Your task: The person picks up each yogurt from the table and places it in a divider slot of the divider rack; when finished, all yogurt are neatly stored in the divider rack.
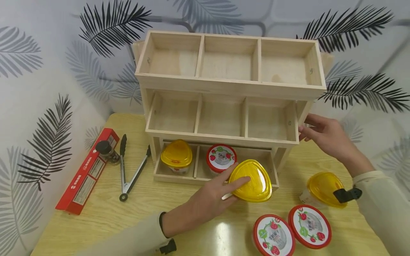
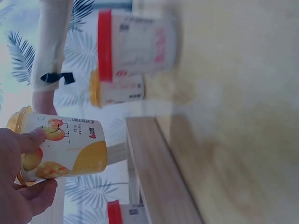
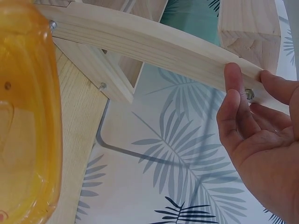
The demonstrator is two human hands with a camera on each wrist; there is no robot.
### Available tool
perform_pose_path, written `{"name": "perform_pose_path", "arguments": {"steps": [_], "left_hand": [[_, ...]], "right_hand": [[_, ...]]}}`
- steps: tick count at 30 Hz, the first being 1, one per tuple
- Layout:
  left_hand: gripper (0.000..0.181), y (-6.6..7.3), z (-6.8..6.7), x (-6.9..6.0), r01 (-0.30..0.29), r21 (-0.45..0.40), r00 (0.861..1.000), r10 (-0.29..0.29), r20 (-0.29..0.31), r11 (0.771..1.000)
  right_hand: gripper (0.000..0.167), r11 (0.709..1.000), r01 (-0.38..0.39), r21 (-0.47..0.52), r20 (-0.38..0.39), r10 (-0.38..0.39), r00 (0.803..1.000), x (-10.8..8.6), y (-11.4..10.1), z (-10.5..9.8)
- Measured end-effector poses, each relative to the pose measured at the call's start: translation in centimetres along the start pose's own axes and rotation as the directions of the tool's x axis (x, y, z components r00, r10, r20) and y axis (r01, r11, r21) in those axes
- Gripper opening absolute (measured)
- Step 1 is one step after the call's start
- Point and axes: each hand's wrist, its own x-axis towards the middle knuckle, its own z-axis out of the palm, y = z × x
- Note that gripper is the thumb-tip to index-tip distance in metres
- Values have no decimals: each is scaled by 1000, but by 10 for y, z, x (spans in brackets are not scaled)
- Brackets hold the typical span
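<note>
Left hand (image 1: pixel 206 201), lower centre, curled round yellow-lidded cup (image 1: pixel 253 183), just right of palm. Right hand (image 1: pixel 330 137), mid-right, half closed, pinches side of wooden rack (image 1: pixel 230 84).

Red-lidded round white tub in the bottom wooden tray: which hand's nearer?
Left. The left hand is just in front of the tub; right hand is farther, beside the wooden rack.

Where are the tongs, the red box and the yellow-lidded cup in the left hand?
Tongs (image 1: pixel 128 186), head view: where the arms meet.
Red box (image 1: pixel 87 170), head view: its printed side.
Yellow-lidded cup (image 2: pixel 67 148), left wrist view: its printed side.
</note>
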Motion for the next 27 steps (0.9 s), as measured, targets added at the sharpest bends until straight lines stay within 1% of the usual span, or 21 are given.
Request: {"name": "perform_pose_path", "arguments": {"steps": [3,6,7,10,13,17,19,22,25,27], "left_hand": [[57,-5,-1,10,-4,-4,1000,4,12,1000],[57,-11,3,18,-33,52,999,31,32,998],[57,-13,5,21,-44,71,999,42,32,996],[57,-19,14,26,-56,87,998,54,31,995],[55,-26,24,30,-47,75,999,45,27,996],[53,-35,36,31,-34,74,998,30,46,997],[54,-39,41,32,-12,63,998,8,67,998],[55,-45,48,34,62,25,993,-64,95,998],[57,-47,53,39,146,-1,981,-145,126,989],[57,-47,56,41,186,-9,973,-183,139,983]], "right_hand": [[58,1000,-4,2,6,4,1000,1,-1,2],[57,1000,-1,10,10,1,1000,1,-2,3],[57,1000,-1,9,11,1,1000,1,-2,3],[57,1000,-5,9,13,5,1000,1,-3,2],[58,1000,-11,13,16,11,1000,1,-3,2],[58,1000,-7,25,18,6,1000,1,-4,2],[56,1000,4,30,12,-4,1000,1,-3,2],[55,999,12,30,7,-13,1000,1,-3,1],[55,999,11,30,3,-11,1000,0,-2,0],[56,999,12,32,1,-13,1000,0,-2,0]]}}
